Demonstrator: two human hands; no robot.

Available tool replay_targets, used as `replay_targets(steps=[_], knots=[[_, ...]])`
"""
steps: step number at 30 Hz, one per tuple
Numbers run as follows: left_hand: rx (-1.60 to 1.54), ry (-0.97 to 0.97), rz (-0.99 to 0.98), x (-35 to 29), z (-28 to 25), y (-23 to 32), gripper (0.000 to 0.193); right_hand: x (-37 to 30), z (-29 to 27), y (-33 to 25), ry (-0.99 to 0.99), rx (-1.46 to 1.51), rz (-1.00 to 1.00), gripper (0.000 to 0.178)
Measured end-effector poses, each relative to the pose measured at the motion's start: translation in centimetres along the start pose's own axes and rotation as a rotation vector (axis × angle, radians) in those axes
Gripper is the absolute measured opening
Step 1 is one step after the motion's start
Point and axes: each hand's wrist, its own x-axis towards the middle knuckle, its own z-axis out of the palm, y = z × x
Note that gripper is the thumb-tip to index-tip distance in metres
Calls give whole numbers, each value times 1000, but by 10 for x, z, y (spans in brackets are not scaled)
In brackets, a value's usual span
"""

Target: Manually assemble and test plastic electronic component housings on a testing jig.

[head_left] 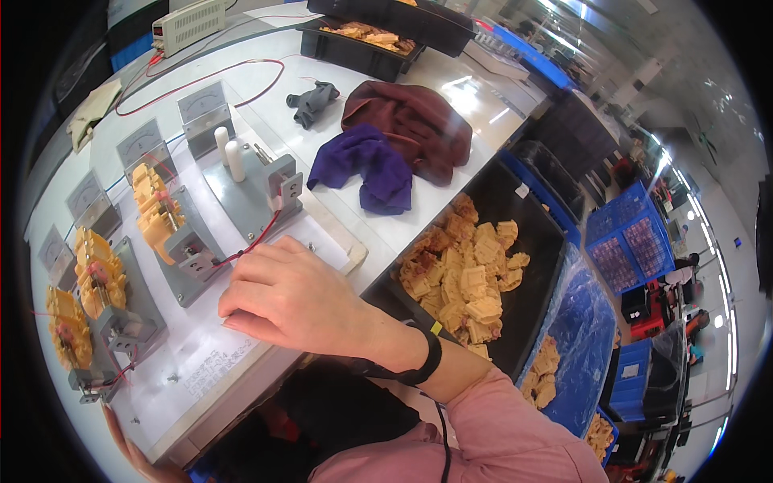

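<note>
My right hand [282, 294] rests over the front of a white board, its fingers bent and pressed together. Whatever they may hold is hidden beneath them. Just beyond it, a red wire [262, 235] runs to a grey test fixture [250, 189] with two white posts and no yellow part on it. To its left, another fixture carries a yellow plastic part [153, 211]. Farther left, two more yellow parts [98, 274] sit on fixtures. My left hand [125, 447] shows only partly at the board's lower left edge, fingers stretched out, nothing visible in them.
Panel meters [205, 109] stand behind the fixtures. A purple cloth [362, 165] and a maroon cloth [411, 121] lie beyond. A black bin [523, 298] of yellow parts stands at the right, beside a blue plastic-lined crate [576, 338]. A power supply [189, 28] sits far left.
</note>
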Motion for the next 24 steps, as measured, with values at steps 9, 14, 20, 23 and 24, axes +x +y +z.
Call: replay_targets(steps=[9, 14, 20, 23, 24], knots=[[204, 58, 228, -5, 28, 29, 62, -2, 1, 3, 22, 23, -5, 11], [349, 32, 365, -2, 28, 26, 59, -5, -2, 4, 28, 9, 4, 11], [322, 8, 328, -3, 31, 22, 59, -7, -1, 7, 24, -3, 11, 13], [286, 92, 426, -4, 22, 27, 51, 0, 7, 2, 20, 35, -5, 13], [70, -21, 60, -1, -15, 6, 64, 3, 9, 0, 28, 60, -15, 14]])
